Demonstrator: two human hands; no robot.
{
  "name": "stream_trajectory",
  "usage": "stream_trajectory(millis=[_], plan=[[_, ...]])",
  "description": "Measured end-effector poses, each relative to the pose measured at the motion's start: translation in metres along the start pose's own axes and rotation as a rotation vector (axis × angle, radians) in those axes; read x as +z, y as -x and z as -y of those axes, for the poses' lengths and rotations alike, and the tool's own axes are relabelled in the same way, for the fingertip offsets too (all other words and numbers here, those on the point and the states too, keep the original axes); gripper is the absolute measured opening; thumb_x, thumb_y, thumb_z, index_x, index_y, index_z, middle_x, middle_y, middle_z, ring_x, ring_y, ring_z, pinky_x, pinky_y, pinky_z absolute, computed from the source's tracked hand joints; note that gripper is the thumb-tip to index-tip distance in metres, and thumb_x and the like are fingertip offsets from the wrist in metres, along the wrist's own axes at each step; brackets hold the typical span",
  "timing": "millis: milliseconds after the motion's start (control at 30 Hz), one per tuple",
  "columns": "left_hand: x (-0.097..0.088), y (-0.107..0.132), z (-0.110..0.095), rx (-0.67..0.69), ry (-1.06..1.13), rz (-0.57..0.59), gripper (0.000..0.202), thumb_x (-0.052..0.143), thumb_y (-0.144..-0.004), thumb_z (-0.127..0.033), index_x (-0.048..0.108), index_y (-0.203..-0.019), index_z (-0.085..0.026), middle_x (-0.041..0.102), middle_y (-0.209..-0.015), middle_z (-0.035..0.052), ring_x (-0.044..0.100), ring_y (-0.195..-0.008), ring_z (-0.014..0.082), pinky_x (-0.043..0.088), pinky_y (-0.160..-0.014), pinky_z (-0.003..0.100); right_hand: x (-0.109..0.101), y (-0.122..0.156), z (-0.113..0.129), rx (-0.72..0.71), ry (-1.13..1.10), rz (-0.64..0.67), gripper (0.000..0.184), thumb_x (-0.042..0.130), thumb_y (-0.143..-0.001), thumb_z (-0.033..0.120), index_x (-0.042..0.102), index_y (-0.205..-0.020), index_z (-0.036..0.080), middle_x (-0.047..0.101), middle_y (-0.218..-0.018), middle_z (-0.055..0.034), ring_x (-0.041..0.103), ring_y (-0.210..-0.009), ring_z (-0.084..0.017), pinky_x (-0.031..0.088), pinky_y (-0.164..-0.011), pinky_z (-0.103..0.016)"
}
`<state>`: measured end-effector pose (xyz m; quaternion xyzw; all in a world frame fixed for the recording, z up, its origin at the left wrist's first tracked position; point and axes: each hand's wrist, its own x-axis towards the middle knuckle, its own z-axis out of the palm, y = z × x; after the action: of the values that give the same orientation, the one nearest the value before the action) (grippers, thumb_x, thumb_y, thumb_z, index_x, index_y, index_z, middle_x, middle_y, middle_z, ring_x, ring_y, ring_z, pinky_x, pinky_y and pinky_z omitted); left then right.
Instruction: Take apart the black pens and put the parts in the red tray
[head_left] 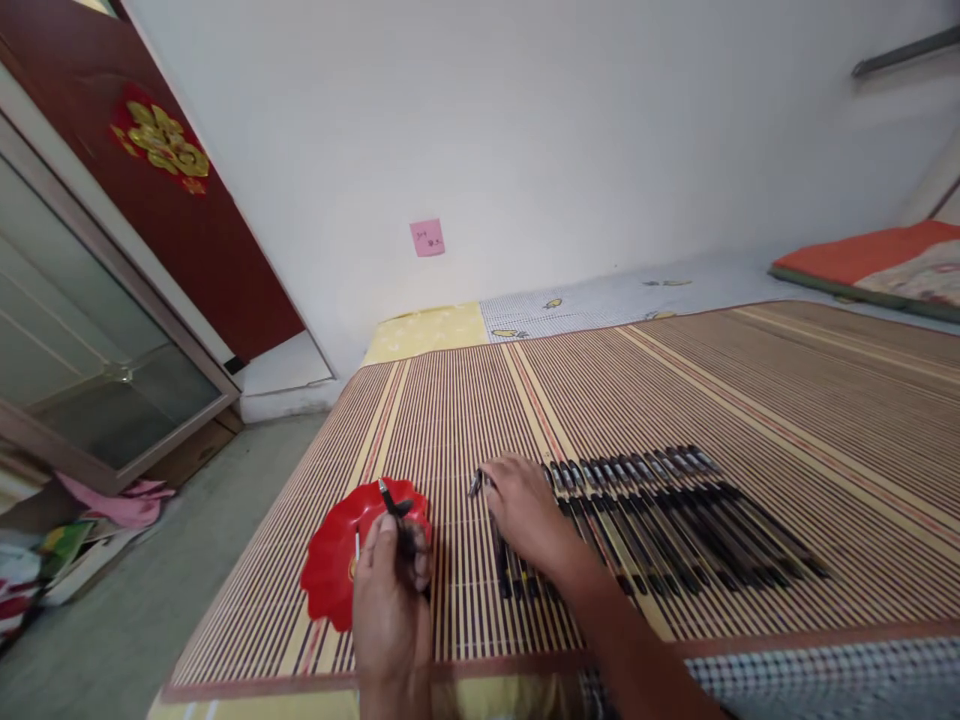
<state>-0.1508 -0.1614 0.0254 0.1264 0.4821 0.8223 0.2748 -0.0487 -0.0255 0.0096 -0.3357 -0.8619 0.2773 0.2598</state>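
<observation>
Black and slim with a shiny silver tip, the pen (388, 499) is pinched between the left hand's (391, 575) thumb and fingers, over the red dish (324, 568). Its long body slants, with the tip pointing away and a bit left. The right hand (521, 505) is by the black pens (709, 530); I cannot tell whether it pinches the small shiny piece (475, 484) at its fingers.

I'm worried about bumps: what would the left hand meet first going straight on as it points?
Probably the red dish, though the left hand might pass above it; depth is unclear.
</observation>
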Motion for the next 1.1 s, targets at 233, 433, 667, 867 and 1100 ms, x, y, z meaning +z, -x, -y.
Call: stream_trajectory(millis=[233, 433, 667, 867, 1100], plan=[[0.002, 0.001, 0.003, -0.059, 0.046, -0.007, 0.037, 0.081, -0.071, -0.042, 0.057, -0.085, -0.017, 0.059, -0.064, -0.0032, 0.045, -0.049, 0.0066, 0.035, -0.041, 0.015, 0.041, 0.004, 0.0, -0.132, 0.311, 0.192, 0.043, 0.045, -0.088, 0.007, 0.062, -0.127, 0.012, 0.057, -0.141, -0.0166, 0.036, -0.14, -0.035, 0.014, -0.117, -0.058], [0.001, 0.0, 0.002, -0.056, 0.058, -0.002, 0.038, 0.081, -0.07, -0.042, 0.057, -0.084, -0.016, 0.058, -0.063, -0.0035, 0.044, -0.048, 0.0055, 0.032, -0.039, 0.014, 0.023, 0.003, 0.0, -0.193, 0.165, 0.261, 0.029, 0.046, -0.093, 0.01, 0.071, -0.103, 0.019, 0.07, -0.106, -0.0072, 0.061, -0.104, -0.02, 0.041, -0.094, -0.033], [0.002, 0.001, 0.006, -0.088, 0.049, -0.002, 0.038, 0.08, -0.071, -0.042, 0.058, -0.088, -0.017, 0.058, -0.064, -0.0035, 0.047, -0.049, 0.0058, 0.033, -0.041, 0.014, 0.032, 0.008, 0.01, -0.051, 0.376, 0.123, 0.018, 0.06, -0.091, 0.028, 0.069, -0.1, 0.015, 0.07, -0.103, -0.0132, 0.06, -0.102, -0.03, 0.041, -0.087, -0.04], [0.008, 0.003, 0.009, -0.095, 0.007, 0.045, 0.04, 0.082, -0.07, -0.039, 0.06, -0.094, -0.017, 0.059, -0.064, -0.004, 0.045, -0.047, 0.0048, 0.033, -0.042, 0.014, 0.051, 0.016, 0.02, -0.038, 0.371, 0.192, 0.023, 0.048, -0.089, 0.009, 0.066, -0.102, 0.013, 0.07, -0.103, -0.0145, 0.063, -0.102, -0.028, 0.042, -0.089, -0.039], [0.005, 0.004, 0.013, -0.068, -0.114, 0.067, 0.038, 0.081, -0.072, -0.042, 0.067, -0.097, -0.017, 0.062, -0.071, -0.0025, 0.049, -0.054, 0.0053, 0.037, -0.048, 0.014, 0.031, 0.007, 0.015, 0.024, -0.045, 0.062, 0.014, 0.055, -0.081, 0.011, 0.066, -0.089, 0.017, 0.067, -0.096, -0.0091, 0.063, -0.088, -0.02, 0.046, -0.078, -0.031]])
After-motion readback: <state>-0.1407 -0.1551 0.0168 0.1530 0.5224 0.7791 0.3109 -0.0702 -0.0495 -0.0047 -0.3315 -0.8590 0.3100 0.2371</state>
